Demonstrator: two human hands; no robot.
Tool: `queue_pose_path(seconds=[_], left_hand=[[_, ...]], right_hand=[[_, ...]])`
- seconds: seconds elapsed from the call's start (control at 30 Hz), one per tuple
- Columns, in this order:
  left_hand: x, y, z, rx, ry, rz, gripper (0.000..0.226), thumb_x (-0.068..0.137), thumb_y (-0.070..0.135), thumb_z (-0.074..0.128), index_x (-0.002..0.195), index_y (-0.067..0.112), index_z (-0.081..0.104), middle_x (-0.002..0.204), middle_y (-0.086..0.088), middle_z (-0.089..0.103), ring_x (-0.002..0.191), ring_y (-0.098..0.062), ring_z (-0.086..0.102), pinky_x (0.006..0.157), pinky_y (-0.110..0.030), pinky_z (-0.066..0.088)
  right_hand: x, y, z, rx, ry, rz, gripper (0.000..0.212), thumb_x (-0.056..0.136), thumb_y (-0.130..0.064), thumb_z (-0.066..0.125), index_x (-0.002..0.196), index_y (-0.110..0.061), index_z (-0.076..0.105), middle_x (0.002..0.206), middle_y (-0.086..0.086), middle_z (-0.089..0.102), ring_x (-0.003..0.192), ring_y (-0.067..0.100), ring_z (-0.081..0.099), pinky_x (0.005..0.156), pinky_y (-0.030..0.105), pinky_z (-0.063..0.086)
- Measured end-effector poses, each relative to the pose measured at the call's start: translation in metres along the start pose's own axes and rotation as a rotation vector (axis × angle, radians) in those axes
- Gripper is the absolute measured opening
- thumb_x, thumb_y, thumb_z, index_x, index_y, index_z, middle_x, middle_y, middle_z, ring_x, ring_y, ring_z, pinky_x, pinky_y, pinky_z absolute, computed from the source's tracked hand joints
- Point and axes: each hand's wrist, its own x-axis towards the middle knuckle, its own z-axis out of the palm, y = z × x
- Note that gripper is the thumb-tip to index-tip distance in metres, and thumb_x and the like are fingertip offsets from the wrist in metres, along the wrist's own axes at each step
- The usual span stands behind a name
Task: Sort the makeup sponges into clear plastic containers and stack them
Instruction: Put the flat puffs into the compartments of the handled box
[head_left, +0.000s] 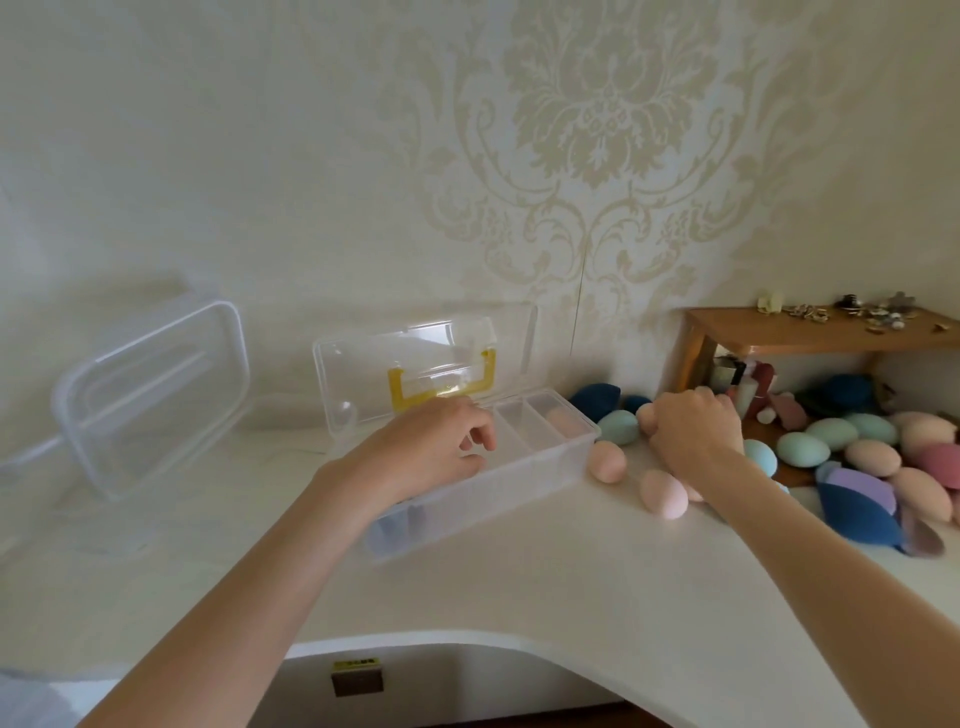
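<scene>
**Soft sponges, thin plastic: light grips all round**

The open box, clear with a yellow handle on its raised lid, sits mid-tabletop. The left hand hovers over its divided compartments, fingers curled loosely; whether it holds anything cannot be told. One peach sponge already lies in the far-right compartment.

The right hand is closed in a fist among the loose sponges just right of the box, and a peach sponge shows at its thumb side, seemingly gripped. Two more peach sponges and lie on the tabletop close by. Teal sponges, navy, lilac and pink ones spread further right, beneath a small wooden shelf. A second clear container leans against the wall to the left.

The sponges look very light and squashy, with a matt skin that should not slip. A gentle pinch across the fat middle should do; the egg shape may roll if nudged. The box looks thin, stiff and light, so it may skid under pressure. For stacking, it is probably best held by both long sides, lid shut first.
</scene>
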Motion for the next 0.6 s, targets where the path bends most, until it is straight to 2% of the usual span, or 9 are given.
queue_pose_path(seconds=[0.1,0.17,0.2,0.27,0.33,0.4,0.5,0.6], left_hand=[[-0.006,-0.006,-0.011,-0.028,0.076,-0.039,0.018,0.087,0.010,0.054,0.099,0.017,0.065,0.106,0.002,0.067,0.097,-0.011,0.063,0.088,-0.026,0.046],[-0.015,-0.015,-0.022,-0.026,0.110,-0.084,0.022,0.087,0.006,0.052,0.098,0.017,0.068,0.104,0.001,0.068,0.099,-0.013,0.063,0.092,-0.028,0.047],[-0.020,-0.020,-0.025,-0.025,0.111,-0.104,0.024,0.087,0.005,0.051,0.097,0.017,0.069,0.104,0.000,0.068,0.100,-0.014,0.063,0.093,-0.030,0.046],[-0.030,-0.028,-0.029,-0.013,0.091,-0.132,0.027,0.087,0.004,0.050,0.097,0.018,0.071,0.106,-0.001,0.069,0.102,-0.016,0.062,0.094,-0.029,0.046],[-0.037,-0.032,-0.026,0.005,0.056,-0.142,0.026,0.088,0.005,0.050,0.098,0.017,0.071,0.108,0.001,0.068,0.104,-0.014,0.061,0.092,-0.024,0.044],[-0.042,-0.034,-0.022,0.019,0.026,-0.141,0.025,0.088,0.006,0.051,0.098,0.018,0.071,0.107,0.002,0.068,0.103,-0.014,0.060,0.090,-0.023,0.043],[-0.047,-0.038,-0.018,0.030,0.003,-0.140,0.026,0.086,0.006,0.052,0.094,0.021,0.072,0.105,0.001,0.068,0.099,-0.019,0.061,0.091,-0.035,0.046],[-0.048,-0.040,-0.017,0.033,0.008,-0.133,0.026,0.085,0.006,0.053,0.096,0.020,0.072,0.104,-0.002,0.069,0.096,-0.021,0.062,0.088,-0.037,0.047]], right_hand=[[-0.004,-0.005,-0.032,0.125,0.088,0.012,0.026,0.094,-0.030,0.049,0.093,-0.007,0.061,0.095,0.014,0.062,0.092,0.027,0.056,0.077,0.033,0.047],[-0.011,-0.018,-0.059,0.383,0.139,0.002,0.029,0.090,-0.030,0.055,0.079,-0.004,0.060,0.082,0.016,0.060,0.075,0.028,0.056,0.059,0.034,0.046],[-0.016,-0.028,-0.072,0.522,0.164,-0.036,0.033,0.088,-0.030,0.057,0.075,0.000,0.061,0.076,0.018,0.062,0.069,0.030,0.057,0.055,0.036,0.047],[-0.032,-0.054,-0.090,0.800,0.196,-0.157,0.035,0.086,-0.030,0.060,0.079,0.003,0.067,0.078,0.021,0.070,0.072,0.033,0.062,0.066,0.041,0.053],[-0.052,-0.082,-0.098,0.988,0.166,-0.234,0.026,0.084,-0.026,0.061,0.081,-0.002,0.071,0.082,0.015,0.074,0.072,0.024,0.064,0.073,0.031,0.051],[-0.066,-0.108,-0.093,1.039,0.131,-0.260,0.023,0.085,-0.025,0.060,0.083,-0.006,0.073,0.081,0.010,0.074,0.075,0.020,0.064,0.072,0.028,0.050],[-0.075,-0.137,-0.072,0.971,0.100,-0.271,0.030,0.087,-0.033,0.057,0.080,-0.007,0.071,0.080,0.005,0.074,0.081,0.022,0.066,0.075,0.032,0.053],[-0.077,-0.151,-0.057,0.834,0.108,-0.298,0.030,0.089,-0.035,0.055,0.087,-0.009,0.070,0.098,0.005,0.068,0.103,0.021,0.056,0.082,0.031,0.049]])
